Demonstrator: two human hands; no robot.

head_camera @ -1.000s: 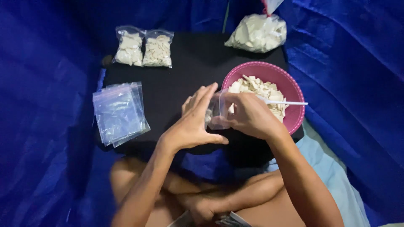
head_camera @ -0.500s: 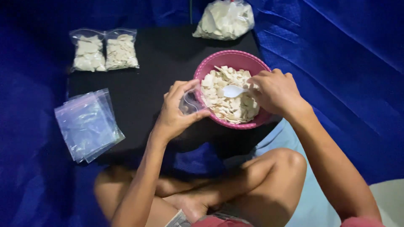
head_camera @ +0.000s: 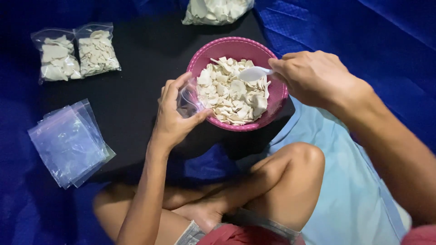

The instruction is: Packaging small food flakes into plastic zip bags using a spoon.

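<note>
My left hand holds a small clear plastic bag against the left rim of a pink bowl. The bowl is full of pale white chips and sits on a low black table. My right hand grips the handle of a white plastic spoon, whose scoop rests over the chips at the bowl's upper right. My crossed bare legs show below the table.
Two filled, sealed bags of chips lie at the table's far left. A stack of empty clear bags lies at the near left edge. A large bag of chips sits behind the bowl. Blue tarp surrounds everything.
My hands have parted from in front of me. The left brought the small bag to the bowl's rim, and the right took the spoon handle. The camera tilted closer over the bowl.
</note>
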